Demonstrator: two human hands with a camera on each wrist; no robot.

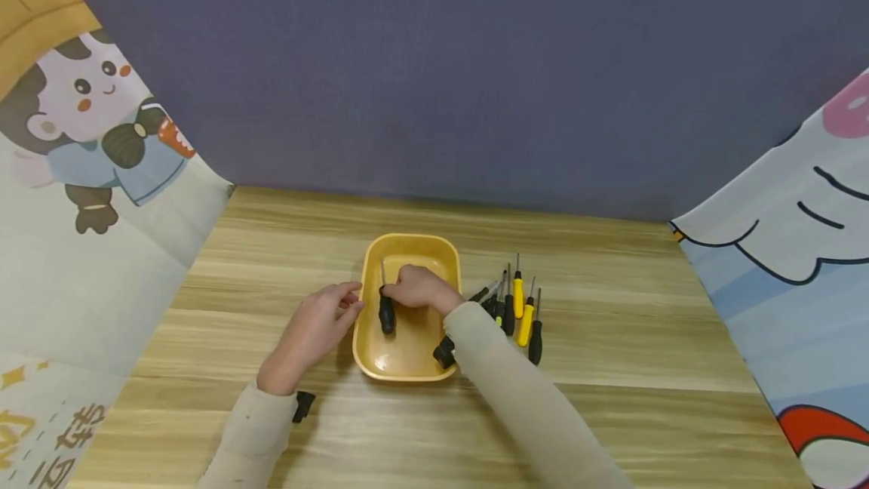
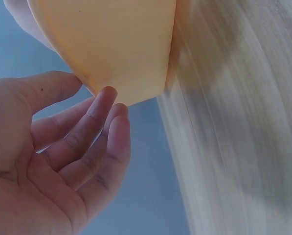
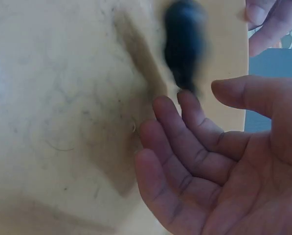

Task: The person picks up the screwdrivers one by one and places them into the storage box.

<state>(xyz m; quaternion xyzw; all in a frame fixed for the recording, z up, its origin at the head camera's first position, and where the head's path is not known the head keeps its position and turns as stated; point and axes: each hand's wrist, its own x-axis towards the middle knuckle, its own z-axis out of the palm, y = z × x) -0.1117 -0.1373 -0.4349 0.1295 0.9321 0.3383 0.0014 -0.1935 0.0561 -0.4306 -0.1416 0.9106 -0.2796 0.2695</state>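
A yellow-orange tray (image 1: 407, 364) stands on the table, and a black-handled screwdriver (image 1: 387, 314) is inside its left half, shaft pointing away. My right hand (image 1: 422, 287) is over the tray, fingertips at the top of that handle. In the right wrist view the screwdriver handle (image 3: 182, 39) is blurred and sits off its shadow. There the right thumb (image 3: 241, 93) stands apart from the fingers, the index fingertip right at the handle. With loosely bent fingers, my left hand (image 1: 319, 327) touches the tray's left rim; the left wrist view shows its thumb (image 2: 62, 88) against the edge.
Several screwdrivers lie to the right of the tray, among them a yellow one (image 1: 526, 323) and a black one (image 1: 535, 342); my right sleeve (image 1: 516, 376) hides part of the group. A dark wall (image 1: 434, 81) rises behind the wooden table (image 1: 611, 308).
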